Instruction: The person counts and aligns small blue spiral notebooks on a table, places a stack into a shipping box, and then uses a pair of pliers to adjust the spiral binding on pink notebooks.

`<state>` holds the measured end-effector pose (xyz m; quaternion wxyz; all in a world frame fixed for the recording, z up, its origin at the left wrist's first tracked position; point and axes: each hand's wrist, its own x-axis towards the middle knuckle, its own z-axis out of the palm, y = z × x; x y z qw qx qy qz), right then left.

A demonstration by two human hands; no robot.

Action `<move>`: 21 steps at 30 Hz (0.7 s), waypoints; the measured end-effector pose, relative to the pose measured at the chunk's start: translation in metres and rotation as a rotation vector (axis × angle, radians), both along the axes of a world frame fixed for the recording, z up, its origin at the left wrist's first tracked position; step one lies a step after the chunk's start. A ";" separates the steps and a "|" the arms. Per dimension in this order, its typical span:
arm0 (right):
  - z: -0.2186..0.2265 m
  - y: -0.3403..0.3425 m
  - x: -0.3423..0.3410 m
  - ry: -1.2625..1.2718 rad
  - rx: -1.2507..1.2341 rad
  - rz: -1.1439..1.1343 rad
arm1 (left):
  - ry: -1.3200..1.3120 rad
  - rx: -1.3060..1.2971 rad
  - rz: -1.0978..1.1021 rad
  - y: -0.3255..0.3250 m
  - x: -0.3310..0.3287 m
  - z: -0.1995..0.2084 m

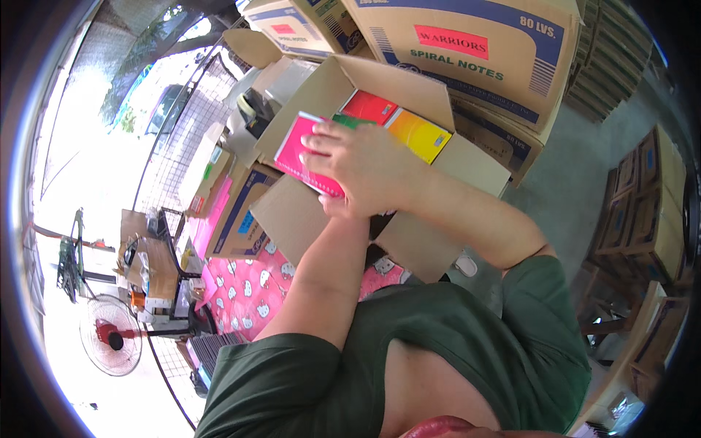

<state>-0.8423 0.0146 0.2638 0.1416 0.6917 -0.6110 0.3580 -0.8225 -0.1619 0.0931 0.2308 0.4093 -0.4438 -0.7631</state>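
A pink spiral notebook (298, 139) is tilted over the left side of an open cardboard box (412, 82). My right hand (369, 164) reaches across it, its fingers bent over the pink cover and gripping it. Below, my left forearm runs up to the same spot, and my left hand is mostly hidden behind the right one, so its fingers cannot be made out. Inside the box lie a red notebook (369, 106) and a yellow notebook (418, 134), side by side. Part of a green notebook (352, 120) shows just above my right hand.
Large closed cartons (467, 69) are stacked behind the open box. Another carton (244, 208) stands at the left, near a pink patterned cloth (252, 288). A fan (111, 339) is at lower left. More stacked boxes (642, 208) line the far right.
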 end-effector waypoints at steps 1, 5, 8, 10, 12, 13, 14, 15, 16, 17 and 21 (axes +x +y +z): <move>0.011 0.002 0.004 0.028 -0.042 0.002 | 0.031 -0.006 -0.011 0.001 0.001 0.011; 0.057 -0.001 0.031 0.181 -0.147 0.041 | 0.160 -0.027 0.007 -0.002 0.020 0.050; 0.096 -0.012 0.050 0.341 -0.266 0.119 | 0.315 -0.036 0.002 -0.001 0.034 0.080; 0.117 -0.024 0.073 0.377 -0.341 0.216 | 0.391 -0.068 0.042 -0.010 0.068 0.096; 0.148 -0.024 0.105 0.381 -0.200 0.306 | 0.483 -0.114 0.099 -0.020 0.113 0.115; 0.151 -0.029 0.117 0.404 -0.104 0.328 | 0.530 -0.115 0.113 -0.025 0.130 0.112; 0.151 -0.038 0.130 0.392 -0.122 0.411 | 0.557 -0.127 0.152 -0.029 0.156 0.114; 0.150 -0.047 0.144 0.383 -0.138 0.482 | 0.584 -0.134 0.187 -0.032 0.183 0.111; 0.149 -0.059 0.159 0.361 -0.163 0.565 | 0.592 -0.149 0.247 -0.035 0.218 0.106; 0.136 -0.079 0.176 0.314 -0.294 0.690 | 0.580 -0.160 0.331 -0.039 0.263 0.098; 0.089 -0.126 0.261 0.233 -0.315 0.878 | 0.524 -0.133 0.645 -0.029 0.410 0.040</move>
